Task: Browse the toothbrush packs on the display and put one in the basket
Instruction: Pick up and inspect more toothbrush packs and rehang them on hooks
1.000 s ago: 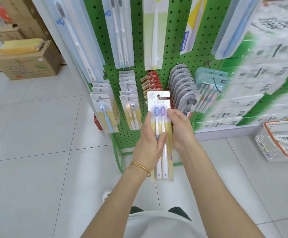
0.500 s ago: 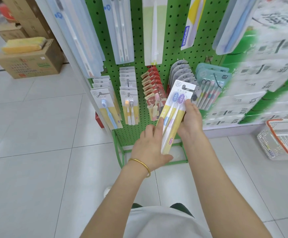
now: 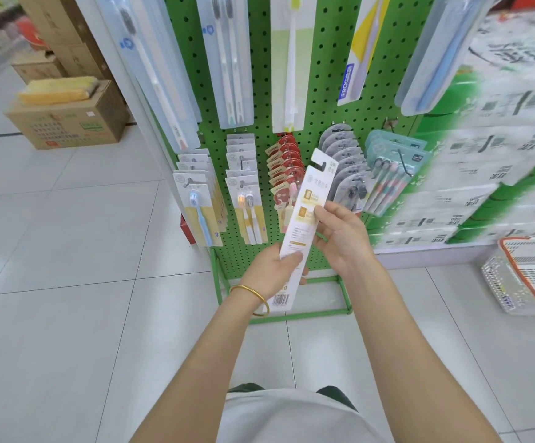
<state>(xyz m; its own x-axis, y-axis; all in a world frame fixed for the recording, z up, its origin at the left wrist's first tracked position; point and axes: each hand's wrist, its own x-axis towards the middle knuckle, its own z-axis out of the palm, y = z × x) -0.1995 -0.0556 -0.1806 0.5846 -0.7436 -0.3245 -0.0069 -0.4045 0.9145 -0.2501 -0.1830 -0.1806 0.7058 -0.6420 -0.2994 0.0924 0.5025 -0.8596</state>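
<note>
I'm counting:
One white-and-yellow card toothbrush pack [image 3: 303,231], one orange-rimmed white plastic basket [image 3: 502,282], one left hand [image 3: 269,273], one right hand [image 3: 343,241].

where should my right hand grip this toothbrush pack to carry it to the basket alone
Pinch the toothbrush pack near its middle, across the narrow width, from its right edge, where the right hand is. It is a long, flat, tilted card, so a mid-length grip should balance it once the left hand leaves the lower end.
</note>
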